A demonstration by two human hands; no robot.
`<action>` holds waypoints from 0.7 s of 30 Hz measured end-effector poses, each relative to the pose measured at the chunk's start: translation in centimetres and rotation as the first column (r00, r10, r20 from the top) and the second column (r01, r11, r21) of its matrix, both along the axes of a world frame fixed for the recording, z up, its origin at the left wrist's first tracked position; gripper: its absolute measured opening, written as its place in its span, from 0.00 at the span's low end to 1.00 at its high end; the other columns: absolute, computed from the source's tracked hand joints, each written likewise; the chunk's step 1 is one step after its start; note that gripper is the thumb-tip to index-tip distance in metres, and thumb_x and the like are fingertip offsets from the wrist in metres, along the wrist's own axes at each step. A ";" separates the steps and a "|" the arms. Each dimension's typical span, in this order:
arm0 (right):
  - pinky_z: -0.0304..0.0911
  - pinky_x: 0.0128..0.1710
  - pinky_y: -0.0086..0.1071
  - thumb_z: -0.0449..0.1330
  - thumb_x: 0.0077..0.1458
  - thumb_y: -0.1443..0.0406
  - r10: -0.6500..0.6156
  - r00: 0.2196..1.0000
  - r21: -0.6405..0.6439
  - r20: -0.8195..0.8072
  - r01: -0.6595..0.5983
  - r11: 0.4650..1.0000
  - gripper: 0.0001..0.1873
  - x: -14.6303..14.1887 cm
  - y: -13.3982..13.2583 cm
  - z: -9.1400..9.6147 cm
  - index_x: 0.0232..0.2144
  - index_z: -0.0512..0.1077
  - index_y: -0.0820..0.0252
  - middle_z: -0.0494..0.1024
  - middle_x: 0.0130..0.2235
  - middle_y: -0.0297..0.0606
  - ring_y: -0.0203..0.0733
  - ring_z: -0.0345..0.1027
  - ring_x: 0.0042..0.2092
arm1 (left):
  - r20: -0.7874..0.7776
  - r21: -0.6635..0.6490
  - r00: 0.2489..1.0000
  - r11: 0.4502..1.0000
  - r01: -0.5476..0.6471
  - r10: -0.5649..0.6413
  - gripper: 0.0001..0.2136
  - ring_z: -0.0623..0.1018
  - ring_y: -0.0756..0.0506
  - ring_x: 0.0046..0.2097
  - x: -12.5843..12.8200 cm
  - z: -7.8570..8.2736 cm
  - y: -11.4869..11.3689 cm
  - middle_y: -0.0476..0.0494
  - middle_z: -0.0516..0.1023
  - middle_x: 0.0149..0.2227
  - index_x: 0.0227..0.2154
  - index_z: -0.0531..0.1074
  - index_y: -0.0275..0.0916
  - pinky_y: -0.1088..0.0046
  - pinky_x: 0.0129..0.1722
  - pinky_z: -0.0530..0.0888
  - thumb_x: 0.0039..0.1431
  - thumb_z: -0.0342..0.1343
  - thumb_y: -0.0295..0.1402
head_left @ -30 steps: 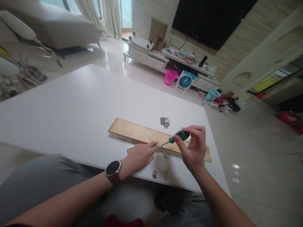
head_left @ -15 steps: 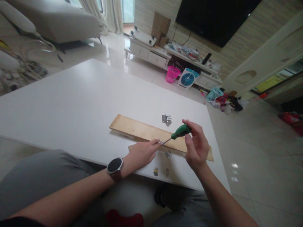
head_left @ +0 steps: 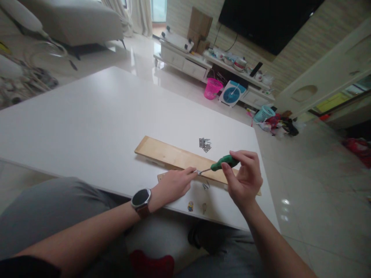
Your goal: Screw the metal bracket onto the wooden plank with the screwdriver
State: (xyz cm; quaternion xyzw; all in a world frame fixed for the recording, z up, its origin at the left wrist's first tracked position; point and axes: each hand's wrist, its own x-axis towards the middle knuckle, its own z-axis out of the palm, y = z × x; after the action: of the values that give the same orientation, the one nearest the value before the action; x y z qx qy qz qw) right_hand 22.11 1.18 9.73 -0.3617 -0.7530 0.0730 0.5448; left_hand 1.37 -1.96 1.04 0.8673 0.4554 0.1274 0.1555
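Observation:
A long, pale wooden board lies aslant on the white table. My left hand, with a watch on its wrist, rests at the board's near edge, its fingertips pinching a small metal hinge against that edge. Much of the hinge is hidden. In my right hand is a green-handled screwdriver, held by thumb and fingers, its tip at the hinge. Several loose screws lie just in front of the board. Under my left hand, part of another wooden piece shows.
Beyond the board lies a small pile of metal hinges and screws. Near the table's front edge are a yellow-and-blue cartoon figure and a small pale item. Across the floor stand a pink basket and a box fan.
The screwdriver has tilted lower, its handle swung slightly right, and my right hand has moved a little right with its fingers shifted on the handle. My left hand stays at the hinge.

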 end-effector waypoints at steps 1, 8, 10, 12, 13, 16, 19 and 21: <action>0.71 0.41 0.41 0.69 0.56 0.69 -0.029 1.000 0.022 -0.007 0.029 0.999 0.23 0.0 0.0 0.1 0.52 0.79 0.43 0.74 0.43 0.37 0.45 0.72 0.45 | -0.002 -0.001 1.000 1.000 -0.004 0.004 0.23 0.83 0.44 0.44 0.0 0.1 0.0 0.41 0.72 0.64 0.63 0.65 0.43 0.70 0.38 0.78 0.66 0.52 0.27; 0.67 0.58 0.57 0.57 0.64 0.70 0.056 0.995 0.035 0.088 -0.059 0.998 0.25 0.1 -0.1 0.6 0.61 0.74 0.46 0.79 0.53 0.42 0.53 0.71 0.58 | 0.013 0.022 1.000 1.000 0.007 -0.007 0.21 0.83 0.44 0.44 0.0 -0.1 0.0 0.41 0.73 0.63 0.62 0.66 0.41 0.68 0.37 0.79 0.67 0.51 0.27; 0.69 0.54 0.54 0.61 0.61 0.71 0.040 0.997 0.060 0.061 -0.044 0.997 0.25 0.2 0.1 0.5 0.59 0.75 0.45 0.80 0.50 0.40 0.52 0.73 0.54 | 0.017 0.030 1.000 1.000 0.007 -0.008 0.21 0.83 0.44 0.44 0.0 -0.3 0.0 0.41 0.73 0.63 0.62 0.66 0.41 0.69 0.36 0.78 0.67 0.52 0.28; 0.72 0.47 0.48 0.66 0.58 0.71 0.002 1.000 0.061 0.013 -0.003 0.998 0.24 0.2 0.1 0.3 0.55 0.78 0.43 0.78 0.46 0.39 0.49 0.74 0.49 | 0.019 0.031 1.000 0.999 0.005 -0.005 0.21 0.83 0.45 0.43 0.0 -0.4 0.0 0.40 0.73 0.63 0.61 0.67 0.41 0.69 0.36 0.78 0.66 0.53 0.27; 0.72 0.45 0.45 0.68 0.57 0.70 -0.014 1.000 0.058 -0.005 0.015 0.998 0.23 0.2 0.2 0.2 0.53 0.79 0.43 0.77 0.45 0.38 0.48 0.74 0.48 | 0.019 0.031 1.000 1.000 0.002 -0.003 0.21 0.83 0.45 0.42 0.0 -0.4 0.0 0.40 0.73 0.63 0.61 0.66 0.41 0.70 0.35 0.77 0.66 0.53 0.27; 0.72 0.48 0.46 0.64 0.61 0.69 -0.006 1.000 0.009 -0.007 0.006 1.000 0.21 0.2 0.1 0.1 0.54 0.79 0.44 0.76 0.49 0.41 0.49 0.73 0.52 | 0.018 0.033 1.000 0.999 0.003 -0.004 0.22 0.83 0.45 0.43 0.0 -0.5 0.0 0.40 0.72 0.63 0.62 0.66 0.41 0.69 0.35 0.77 0.66 0.53 0.27; 0.70 0.54 0.54 0.58 0.65 0.69 0.045 0.999 -0.035 0.011 -0.044 0.998 0.24 0.1 0.1 0.1 0.59 0.75 0.45 0.77 0.54 0.43 0.52 0.72 0.57 | 0.018 0.034 1.000 0.999 0.012 -0.013 0.22 0.83 0.44 0.44 0.0 -0.5 0.0 0.40 0.72 0.63 0.62 0.66 0.41 0.68 0.36 0.78 0.66 0.52 0.27; 0.71 0.52 0.53 0.61 0.63 0.70 0.041 0.999 -0.011 -0.008 -0.041 0.999 0.24 0.1 0.2 0.1 0.58 0.76 0.44 0.78 0.51 0.42 0.51 0.73 0.55 | 0.020 0.034 1.000 0.999 0.013 -0.014 0.22 0.83 0.44 0.44 0.0 -0.5 0.0 0.40 0.72 0.63 0.62 0.66 0.41 0.67 0.37 0.79 0.67 0.52 0.28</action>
State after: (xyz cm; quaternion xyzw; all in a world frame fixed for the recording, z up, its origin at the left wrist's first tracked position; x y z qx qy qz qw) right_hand 22.17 1.41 9.78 -0.3492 -0.7577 0.0897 0.5439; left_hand 1.33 -1.96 0.57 0.8715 0.4459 0.1426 0.1463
